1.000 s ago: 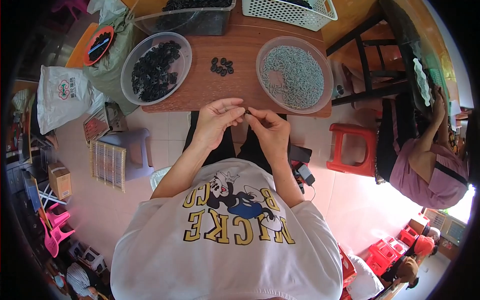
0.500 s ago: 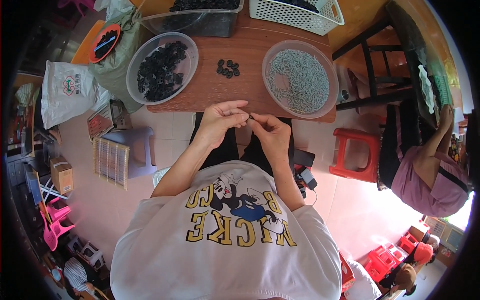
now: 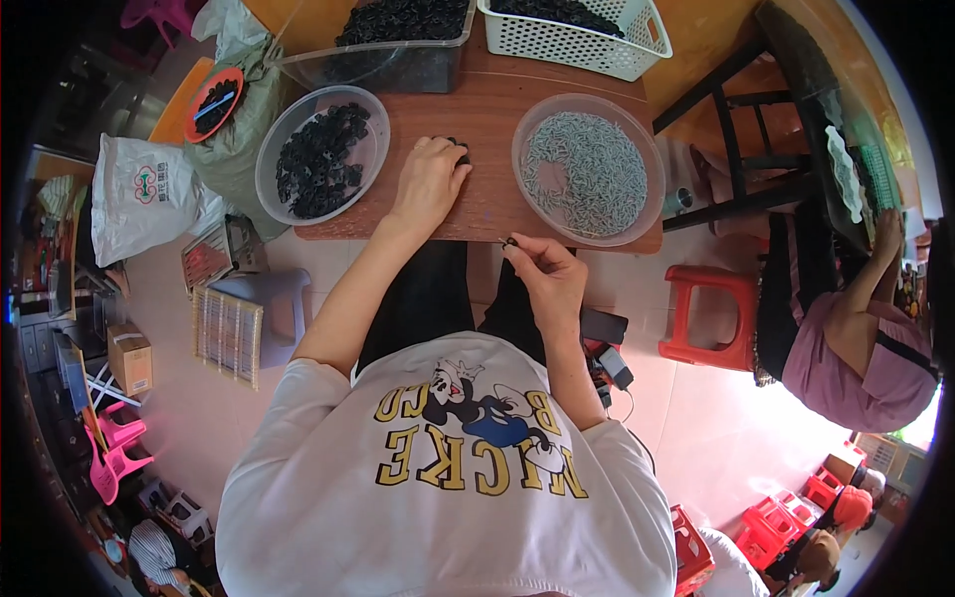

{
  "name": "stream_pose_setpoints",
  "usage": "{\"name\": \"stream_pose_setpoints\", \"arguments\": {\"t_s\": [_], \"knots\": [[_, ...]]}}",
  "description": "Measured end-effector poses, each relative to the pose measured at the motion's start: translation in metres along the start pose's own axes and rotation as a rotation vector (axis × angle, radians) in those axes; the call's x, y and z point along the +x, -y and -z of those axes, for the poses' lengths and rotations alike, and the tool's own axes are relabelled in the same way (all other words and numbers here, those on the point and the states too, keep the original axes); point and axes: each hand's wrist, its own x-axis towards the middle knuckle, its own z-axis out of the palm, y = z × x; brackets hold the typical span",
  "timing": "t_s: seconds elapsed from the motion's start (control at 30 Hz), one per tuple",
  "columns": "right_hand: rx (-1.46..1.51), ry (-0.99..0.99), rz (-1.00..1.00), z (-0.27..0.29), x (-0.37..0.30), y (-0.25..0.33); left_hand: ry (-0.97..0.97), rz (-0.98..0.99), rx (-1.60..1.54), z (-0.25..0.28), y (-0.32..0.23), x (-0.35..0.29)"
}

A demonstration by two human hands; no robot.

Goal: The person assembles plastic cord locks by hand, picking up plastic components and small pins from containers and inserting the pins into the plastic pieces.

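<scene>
Wooden table [image 3: 487,204], reddish-brown top, in a room with pale tiled floor [image 3: 667,428]. Left bowl [image 3: 370,159] with black parts sits by the left edge near the front left corner; right bowl [image 3: 654,189] with grey screws [image 3: 602,164] sits at the front right corner. Clear bin [image 3: 388,75] and white basket [image 3: 572,50], both with black pieces in them, are along the far edge.

Left hand [image 3: 428,184] is down on the surface between the bowls, fingers curled over loose black pieces [image 3: 462,151]; cannot tell if it pinches one. Right hand [image 3: 549,284] is at the front edge, thumb and finger pinching a small dark piece [image 3: 510,242].

Most loose pieces hidden by the left fingers. Dark piece too small for its shape to read. Bin and basket cut off at top of view. People at lower right tiny, unclear.

Left of table: white sack [image 3: 139,199], green sack [image 3: 244,164] with orange dish [image 3: 231,78] on top. Right: red stool [image 3: 681,316], black frame [image 3: 734,139], another person's mauve sleeve [image 3: 900,373]. White shirt [image 3: 448,542] blocks the floor below.
</scene>
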Motion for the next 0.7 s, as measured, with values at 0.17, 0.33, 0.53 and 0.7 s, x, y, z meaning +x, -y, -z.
{"name": "stream_pose_setpoints", "arguments": {"t_s": [0.17,0.33,0.53,0.7], "knots": [[0.012,-0.012,0.021,0.005,0.002,-0.002,0.088,-0.013,0.028,-0.012,0.006,0.002],[0.058,0.004,-0.008,0.003,0.007,-0.002,0.065,-0.098,0.052,-0.012,0.000,-0.002],[0.119,0.057,0.001,0.001,0.020,0.003,0.033,-0.001,-0.116,-0.003,-0.007,-0.012],[0.202,0.066,0.006,-0.006,0.029,0.012,0.037,0.660,-1.270,0.013,-0.026,-0.022]]}}
